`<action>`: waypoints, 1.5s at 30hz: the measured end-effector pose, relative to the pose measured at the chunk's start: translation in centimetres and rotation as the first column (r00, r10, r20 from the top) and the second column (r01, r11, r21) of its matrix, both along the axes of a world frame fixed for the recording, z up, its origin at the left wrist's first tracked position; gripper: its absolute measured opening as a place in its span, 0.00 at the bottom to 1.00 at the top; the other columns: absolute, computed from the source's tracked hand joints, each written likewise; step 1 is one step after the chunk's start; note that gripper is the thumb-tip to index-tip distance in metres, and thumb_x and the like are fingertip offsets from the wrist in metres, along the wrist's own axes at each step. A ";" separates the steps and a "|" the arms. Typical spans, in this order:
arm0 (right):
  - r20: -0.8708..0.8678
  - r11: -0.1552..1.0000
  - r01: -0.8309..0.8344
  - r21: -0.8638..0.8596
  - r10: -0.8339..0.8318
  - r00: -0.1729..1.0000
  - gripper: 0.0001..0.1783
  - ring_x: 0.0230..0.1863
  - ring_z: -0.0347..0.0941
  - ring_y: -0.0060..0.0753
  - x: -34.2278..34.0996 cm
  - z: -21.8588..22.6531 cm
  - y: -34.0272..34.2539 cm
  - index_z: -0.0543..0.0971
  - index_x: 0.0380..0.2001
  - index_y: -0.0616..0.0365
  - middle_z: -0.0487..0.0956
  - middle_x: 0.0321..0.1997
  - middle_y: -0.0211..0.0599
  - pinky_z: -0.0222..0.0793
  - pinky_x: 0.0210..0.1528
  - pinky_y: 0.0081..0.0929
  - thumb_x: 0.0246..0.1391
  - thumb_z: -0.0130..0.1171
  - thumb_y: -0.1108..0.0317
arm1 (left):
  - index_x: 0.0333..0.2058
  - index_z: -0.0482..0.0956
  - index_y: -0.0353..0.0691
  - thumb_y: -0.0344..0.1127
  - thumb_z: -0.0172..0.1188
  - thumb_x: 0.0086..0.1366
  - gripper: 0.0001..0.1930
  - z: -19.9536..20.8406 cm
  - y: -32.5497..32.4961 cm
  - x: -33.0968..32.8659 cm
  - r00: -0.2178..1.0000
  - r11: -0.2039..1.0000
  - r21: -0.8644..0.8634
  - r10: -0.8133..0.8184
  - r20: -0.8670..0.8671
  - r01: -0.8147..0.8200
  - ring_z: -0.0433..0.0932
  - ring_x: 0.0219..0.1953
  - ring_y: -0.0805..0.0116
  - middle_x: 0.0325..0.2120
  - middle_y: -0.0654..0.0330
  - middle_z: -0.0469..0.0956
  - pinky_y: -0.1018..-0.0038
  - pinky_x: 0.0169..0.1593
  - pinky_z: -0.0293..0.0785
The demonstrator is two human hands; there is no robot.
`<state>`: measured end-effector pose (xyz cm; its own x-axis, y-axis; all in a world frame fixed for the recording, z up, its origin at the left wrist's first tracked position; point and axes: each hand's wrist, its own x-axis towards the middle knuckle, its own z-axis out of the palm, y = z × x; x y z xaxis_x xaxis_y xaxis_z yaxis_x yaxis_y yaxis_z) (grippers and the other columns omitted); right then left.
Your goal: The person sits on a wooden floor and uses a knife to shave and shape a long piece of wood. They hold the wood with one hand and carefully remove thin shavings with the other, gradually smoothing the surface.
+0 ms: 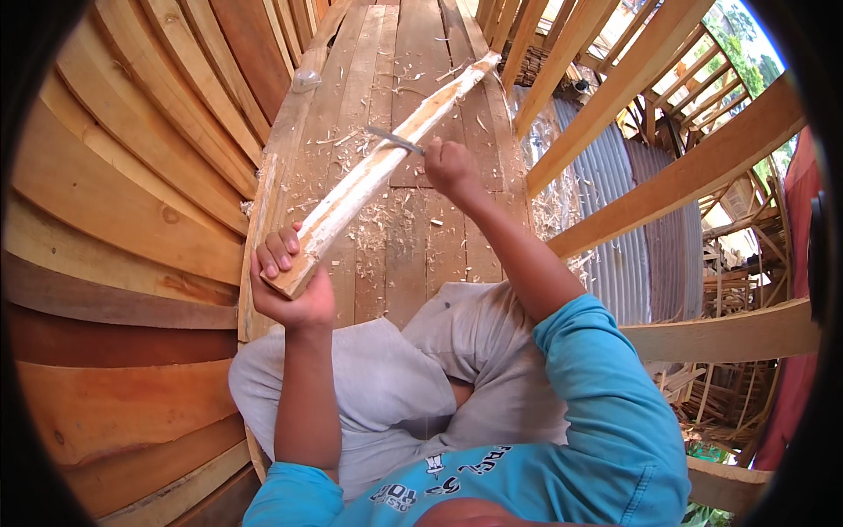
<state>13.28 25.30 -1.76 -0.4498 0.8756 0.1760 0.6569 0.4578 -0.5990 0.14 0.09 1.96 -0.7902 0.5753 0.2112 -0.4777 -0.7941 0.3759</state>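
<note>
A long, narrow wooden plank (356, 189) slants from near my left knee up to the far right of the plank floor. Its upper face is partly pale and freshly shaved, with rough brownish patches. My left hand (294, 277) is closed round its near end, fingers over the top edge. In a fist, my right hand (450, 167) grips the handle of a knife (395, 140), the handle itself hidden by the fingers. The grey blade lies across the plank, a little beyond its middle, and seems to touch the wood.
Wood shavings (378, 233) are scattered over the floorboards (408, 277). A wall of stacked boards (140, 220) rises close on my left. Wooden slats (667, 189) form a railing on the right, with corrugated metal sheets (606, 220) beyond. A small clear object (306, 81) sits at the far left.
</note>
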 end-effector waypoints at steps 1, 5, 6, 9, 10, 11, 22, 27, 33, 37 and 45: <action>-0.050 0.999 0.050 -0.011 -0.051 0.997 0.32 0.38 0.76 0.69 0.6 -2.2 1.0 0.80 0.24 0.69 0.78 0.31 0.67 0.69 0.48 0.58 0.64 0.35 0.54 | 0.19 0.60 0.50 0.36 0.41 0.70 0.16 -0.4 0.3 -0.1 0.998 1.000 0.006 -0.010 0.055 0.010 0.65 0.34 0.69 0.19 0.67 0.61 0.63 0.65 0.60; -0.166 0.996 -0.004 -0.085 -0.010 0.986 0.32 0.30 0.75 0.71 -3.1 -1.2 -5.1 0.78 0.16 0.68 0.77 0.23 0.65 0.70 0.43 0.59 0.62 0.36 0.54 | 0.19 0.65 0.49 0.33 0.44 0.66 0.14 -2.7 -0.7 -1.9 0.970 0.998 0.003 0.054 0.238 -0.056 0.69 0.36 0.67 0.21 0.67 0.65 0.61 0.66 0.61; -0.088 0.992 -0.125 -0.034 0.121 0.989 0.33 0.30 0.75 0.71 -3.2 -0.4 -7.0 0.78 0.16 0.68 0.77 0.23 0.65 0.71 0.43 0.58 0.62 0.36 0.54 | 0.19 0.65 0.49 0.32 0.45 0.66 0.14 -2.9 -0.8 -1.6 0.965 0.998 0.003 0.055 0.256 -0.057 0.70 0.36 0.67 0.21 0.67 0.65 0.61 0.66 0.62; 0.016 0.991 -0.132 0.013 0.131 0.991 0.32 0.31 0.76 0.70 -1.6 -1.8 -3.4 0.79 0.18 0.69 0.77 0.24 0.66 0.72 0.41 0.57 0.62 0.37 0.55 | 0.19 0.65 0.49 0.32 0.46 0.65 0.14 -2.8 -0.4 -1.8 0.946 0.999 -0.008 0.051 0.319 -0.051 0.70 0.36 0.67 0.21 0.67 0.66 0.61 0.65 0.63; -0.039 1.000 -0.027 0.001 0.027 0.999 0.32 0.30 0.76 0.70 -0.5 -2.8 -0.3 0.79 0.18 0.69 0.77 0.23 0.66 0.72 0.41 0.57 0.62 0.37 0.55 | 0.19 0.65 0.49 0.31 0.46 0.65 0.14 -2.6 0.2 -1.7 0.940 0.999 -0.005 0.038 0.340 -0.039 0.70 0.36 0.67 0.21 0.67 0.66 0.62 0.65 0.63; -0.085 0.998 0.066 -0.025 -0.067 0.994 0.31 0.30 0.76 0.70 0.1 -3.3 1.1 0.79 0.18 0.69 0.77 0.23 0.66 0.72 0.40 0.57 0.62 0.38 0.56 | 0.19 0.65 0.49 0.31 0.45 0.65 0.13 -2.5 0.2 -1.3 0.942 1.000 -0.007 0.027 0.334 -0.026 0.70 0.36 0.67 0.21 0.67 0.66 0.61 0.65 0.63; -0.092 0.991 0.107 -0.081 -0.114 0.989 0.32 0.33 0.77 0.68 -0.3 -2.9 -0.2 0.80 0.23 0.72 0.79 0.27 0.65 0.71 0.41 0.56 0.63 0.37 0.55 | 0.20 0.66 0.49 0.33 0.46 0.64 0.12 -3.3 0.0 -0.6 0.947 0.999 0.050 -0.029 0.320 0.014 0.71 0.37 0.68 0.21 0.67 0.66 0.63 0.65 0.64; 0.088 0.975 -0.221 -0.030 0.223 0.971 0.33 0.34 0.76 0.68 -3.8 2.2 -7.8 0.78 0.18 0.70 0.77 0.24 0.66 0.69 0.42 0.58 0.64 0.36 0.54 | 0.19 0.65 0.48 0.31 0.46 0.64 0.12 -3.0 -0.9 -1.5 0.963 0.996 0.077 0.018 0.270 -0.040 0.71 0.38 0.65 0.21 0.66 0.67 0.61 0.66 0.63; -0.053 0.995 0.096 0.024 -0.095 0.994 0.31 0.31 0.76 0.68 -0.3 -2.7 0.3 0.79 0.19 0.67 0.77 0.25 0.65 0.70 0.42 0.57 0.63 0.38 0.55 | 0.19 0.62 0.50 0.36 0.42 0.70 0.16 -1.9 0.2 -0.2 0.960 0.998 0.058 -0.009 0.281 -0.007 0.68 0.35 0.68 0.20 0.67 0.64 0.63 0.65 0.61; 0.193 0.996 -0.093 0.014 0.088 0.977 0.30 0.37 0.77 0.68 -3.4 4.5 -7.3 0.81 0.25 0.69 0.79 0.31 0.68 0.70 0.46 0.56 0.63 0.37 0.54 | 0.19 0.61 0.50 0.37 0.40 0.71 0.18 -0.3 -0.3 -0.6 0.989 0.998 0.042 0.033 0.146 -0.039 0.66 0.33 0.68 0.19 0.67 0.61 0.63 0.64 0.61; -0.036 0.977 0.213 -0.028 -0.214 0.976 0.30 0.36 0.77 0.71 0.1 -0.4 -0.5 0.78 0.21 0.72 0.78 0.27 0.69 0.70 0.46 0.56 0.62 0.37 0.56 | 0.18 0.60 0.51 0.37 0.36 0.73 0.20 0.3 0.6 1.5 0.995 0.999 0.040 -0.024 -0.093 0.028 0.63 0.32 0.70 0.18 0.67 0.60 0.64 0.63 0.61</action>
